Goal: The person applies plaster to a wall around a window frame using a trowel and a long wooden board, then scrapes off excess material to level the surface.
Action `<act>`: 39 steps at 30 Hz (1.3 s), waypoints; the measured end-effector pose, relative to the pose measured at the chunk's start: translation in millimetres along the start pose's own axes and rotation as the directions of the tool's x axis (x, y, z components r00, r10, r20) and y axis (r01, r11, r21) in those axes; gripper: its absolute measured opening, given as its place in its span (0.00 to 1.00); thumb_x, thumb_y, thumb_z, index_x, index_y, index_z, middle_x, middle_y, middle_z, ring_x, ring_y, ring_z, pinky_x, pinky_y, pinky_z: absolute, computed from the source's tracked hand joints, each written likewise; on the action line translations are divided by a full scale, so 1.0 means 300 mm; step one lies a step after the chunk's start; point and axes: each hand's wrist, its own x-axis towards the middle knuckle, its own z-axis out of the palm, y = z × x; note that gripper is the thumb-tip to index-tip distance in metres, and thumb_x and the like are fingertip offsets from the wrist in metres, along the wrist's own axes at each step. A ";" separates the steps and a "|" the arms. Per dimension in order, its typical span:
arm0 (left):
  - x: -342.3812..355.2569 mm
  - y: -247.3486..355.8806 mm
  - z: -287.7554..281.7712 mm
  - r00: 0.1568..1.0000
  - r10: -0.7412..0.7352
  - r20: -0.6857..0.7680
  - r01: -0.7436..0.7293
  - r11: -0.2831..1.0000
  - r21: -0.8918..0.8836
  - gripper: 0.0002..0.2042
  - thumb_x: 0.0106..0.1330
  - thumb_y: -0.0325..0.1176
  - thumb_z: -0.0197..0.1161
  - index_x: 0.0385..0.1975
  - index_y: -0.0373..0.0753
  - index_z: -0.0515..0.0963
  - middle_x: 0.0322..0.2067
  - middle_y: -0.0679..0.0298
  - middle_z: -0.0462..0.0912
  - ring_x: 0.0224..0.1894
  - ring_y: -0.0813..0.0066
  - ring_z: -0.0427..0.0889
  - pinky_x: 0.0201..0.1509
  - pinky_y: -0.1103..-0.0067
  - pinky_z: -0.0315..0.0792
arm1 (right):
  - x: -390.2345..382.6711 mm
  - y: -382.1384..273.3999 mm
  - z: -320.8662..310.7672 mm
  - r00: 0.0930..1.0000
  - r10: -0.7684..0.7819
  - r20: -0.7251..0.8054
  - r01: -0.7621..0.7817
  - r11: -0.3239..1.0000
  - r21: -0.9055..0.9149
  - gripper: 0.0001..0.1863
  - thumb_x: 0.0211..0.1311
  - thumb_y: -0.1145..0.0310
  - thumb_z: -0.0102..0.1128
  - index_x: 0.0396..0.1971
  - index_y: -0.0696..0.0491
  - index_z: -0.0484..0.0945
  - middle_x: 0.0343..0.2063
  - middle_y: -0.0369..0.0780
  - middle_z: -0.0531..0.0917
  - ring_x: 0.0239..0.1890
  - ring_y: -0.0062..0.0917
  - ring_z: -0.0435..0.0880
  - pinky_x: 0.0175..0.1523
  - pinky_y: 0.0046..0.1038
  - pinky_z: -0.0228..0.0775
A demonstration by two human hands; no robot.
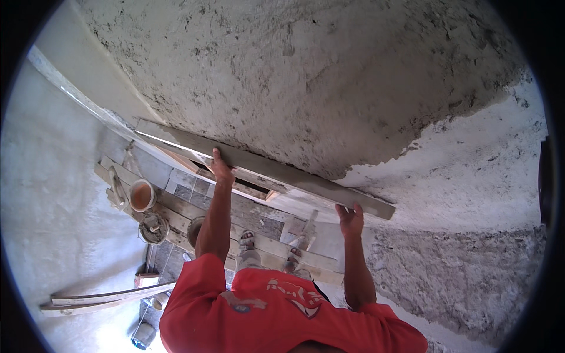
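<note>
Both of my hands grip a long grey straightedge (282, 173), which lies slantwise against the wall, its left end higher in view. My left hand (222, 167) is closed on the lower edge left of the middle, thumb up over the face. Near the right end, my right hand (351, 219) holds the same edge, with fingers and thumb around it. Above the straightedge spreads grey, damp-looking plaster (329, 76), rough and pitted in places. Its ragged right border meets a whitish wall area (471, 170) without that grey coat.
My sandalled feet stand on a platform of wooden planks (271, 241). On it are a bucket of orange-brown liquid (141, 195), a bucket of mortar (154, 228) and a partly hidden dark container (194, 230). A wood-framed opening (253, 189) lies below the straightedge. Loose boards (106, 299) sit lower left.
</note>
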 end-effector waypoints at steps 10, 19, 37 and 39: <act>-0.348 0.208 0.310 0.990 -0.025 -0.139 0.041 0.993 0.112 0.36 0.66 0.62 0.55 0.55 0.31 0.63 0.46 0.51 0.75 0.41 0.62 0.78 0.31 0.67 0.74 | -0.215 -0.432 0.164 0.996 -0.091 -0.010 0.089 0.985 -0.148 0.17 0.68 0.59 0.55 0.50 0.55 0.73 0.46 0.45 0.81 0.50 0.39 0.81 0.50 0.43 0.79; -0.299 0.194 0.299 0.981 0.010 -0.192 0.007 0.996 0.085 0.35 0.66 0.59 0.56 0.57 0.30 0.65 0.48 0.53 0.77 0.42 0.60 0.81 0.30 0.64 0.76 | -0.430 -0.602 0.140 0.719 -0.518 0.463 0.238 -0.441 -0.865 0.20 0.59 0.63 0.66 0.48 0.54 0.74 0.47 0.46 0.77 0.52 0.39 0.75 0.54 0.45 0.68; -0.208 0.448 0.291 0.964 0.205 -0.170 -0.207 0.978 0.009 0.27 0.70 0.51 0.56 0.50 0.27 0.71 0.42 0.54 0.78 0.37 0.63 0.81 0.37 0.66 0.78 | -0.275 -0.582 0.226 0.392 -0.186 0.901 0.435 -0.825 -0.360 0.35 0.44 0.74 0.64 0.59 0.46 0.72 0.53 0.43 0.69 0.59 0.44 0.65 0.61 0.51 0.56; -0.179 0.492 0.290 0.958 0.252 -0.133 -0.257 0.966 -0.015 0.23 0.72 0.47 0.54 0.48 0.28 0.74 0.38 0.57 0.80 0.34 0.64 0.82 0.35 0.68 0.78 | -0.284 -0.572 0.261 0.380 -0.170 0.909 0.428 -0.839 -0.336 0.33 0.46 0.71 0.62 0.59 0.47 0.73 0.53 0.44 0.69 0.59 0.44 0.65 0.61 0.51 0.55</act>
